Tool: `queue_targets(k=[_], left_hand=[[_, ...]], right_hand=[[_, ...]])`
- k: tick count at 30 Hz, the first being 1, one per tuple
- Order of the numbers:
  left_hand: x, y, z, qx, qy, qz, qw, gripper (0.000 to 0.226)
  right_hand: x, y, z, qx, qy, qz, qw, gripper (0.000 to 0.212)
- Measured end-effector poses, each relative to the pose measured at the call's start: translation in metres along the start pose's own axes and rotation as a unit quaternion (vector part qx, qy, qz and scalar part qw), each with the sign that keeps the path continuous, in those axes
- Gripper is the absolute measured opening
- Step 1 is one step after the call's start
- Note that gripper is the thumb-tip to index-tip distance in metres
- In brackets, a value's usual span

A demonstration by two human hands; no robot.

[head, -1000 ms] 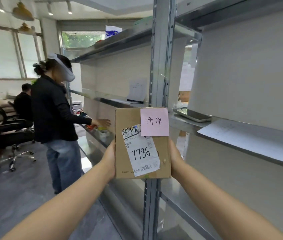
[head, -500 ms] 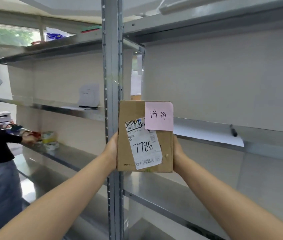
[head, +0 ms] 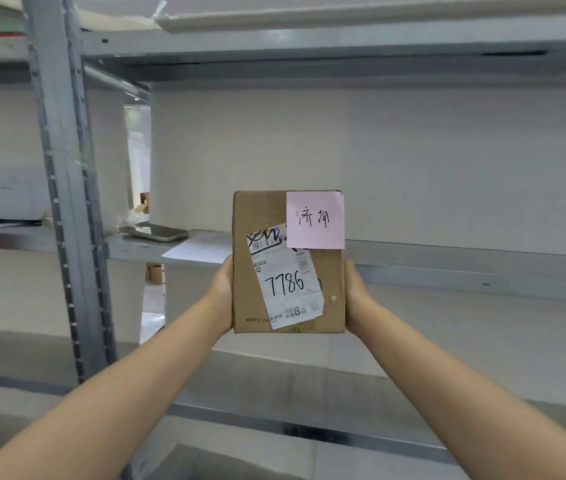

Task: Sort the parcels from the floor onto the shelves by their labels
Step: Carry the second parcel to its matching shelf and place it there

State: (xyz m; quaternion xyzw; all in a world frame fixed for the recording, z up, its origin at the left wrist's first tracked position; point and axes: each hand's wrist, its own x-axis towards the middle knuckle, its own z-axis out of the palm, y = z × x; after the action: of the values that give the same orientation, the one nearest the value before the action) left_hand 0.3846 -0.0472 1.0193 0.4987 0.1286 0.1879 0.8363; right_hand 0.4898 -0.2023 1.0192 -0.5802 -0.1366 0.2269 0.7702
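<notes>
I hold a brown cardboard parcel (head: 250, 258) upright in front of me, at the height of the middle shelf (head: 447, 265) of a grey metal rack. A pink note (head: 315, 220) with handwritten characters sticks to its top right corner. A white shipping label (head: 286, 284) reads 7786. My left hand (head: 222, 289) presses the parcel's left side and my right hand (head: 354, 292) presses its right side. The fingers behind the box are hidden.
A grey upright post (head: 67, 202) stands to the left. On the middle shelf lie a phone (head: 155, 232), a white sheet of paper (head: 200, 251) and, further left, a black pen (head: 11, 221). Another shelf (head: 309, 46) runs overhead and a lower shelf (head: 274, 375) sits below.
My view has swung right along the rack and the other person at the left is out of sight. The parcel stays gripped between both hands, now facing the right-hand bay.
</notes>
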Motion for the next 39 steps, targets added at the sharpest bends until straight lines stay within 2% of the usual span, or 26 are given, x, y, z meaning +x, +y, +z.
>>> queue_targets(k=[7, 11, 16, 23, 26, 28, 32, 37, 39], left_hand=[[-0.002, -0.040, 0.083, 0.007, -0.076, -0.032, 0.997, 0.048], [-0.006, -0.065, 0.128, 0.011, -0.126, -0.046, 0.991, 0.057], [-0.014, -0.102, 0.178, 0.020, -0.151, -0.072, 0.986, 0.055], [-0.027, -0.148, 0.240, 0.003, -0.216, -0.123, 0.969, 0.056], [-0.035, -0.166, 0.266, 0.007, -0.244, -0.131, 0.961, 0.057], [-0.041, -0.176, 0.283, 0.005, -0.255, -0.138, 0.957, 0.051], [-0.050, -0.189, 0.318, -0.017, -0.296, -0.175, 0.939, 0.050], [-0.053, -0.198, 0.352, 0.003, -0.394, -0.150, 0.907, 0.062], [-0.058, -0.202, 0.368, 0.023, -0.447, -0.137, 0.884, 0.063]], right_hand=[[-0.026, -0.021, -0.091, 0.031, 0.047, -0.022, 0.998, 0.040], [-0.050, -0.030, -0.139, 0.033, 0.072, -0.034, 0.996, 0.038], [-0.080, -0.040, -0.198, 0.021, 0.120, -0.043, 0.992, 0.041], [-0.130, -0.045, -0.264, -0.051, 0.237, -0.054, 0.969, 0.045], [-0.150, -0.050, -0.288, -0.043, 0.274, -0.068, 0.958, 0.032], [-0.163, -0.054, -0.299, -0.007, 0.284, -0.065, 0.957, 0.035], [-0.186, -0.063, -0.323, 0.025, 0.298, -0.088, 0.950, 0.042], [-0.220, -0.073, -0.354, 0.006, 0.272, -0.149, 0.951, 0.059], [-0.236, -0.082, -0.367, -0.011, 0.305, -0.148, 0.941, 0.059]])
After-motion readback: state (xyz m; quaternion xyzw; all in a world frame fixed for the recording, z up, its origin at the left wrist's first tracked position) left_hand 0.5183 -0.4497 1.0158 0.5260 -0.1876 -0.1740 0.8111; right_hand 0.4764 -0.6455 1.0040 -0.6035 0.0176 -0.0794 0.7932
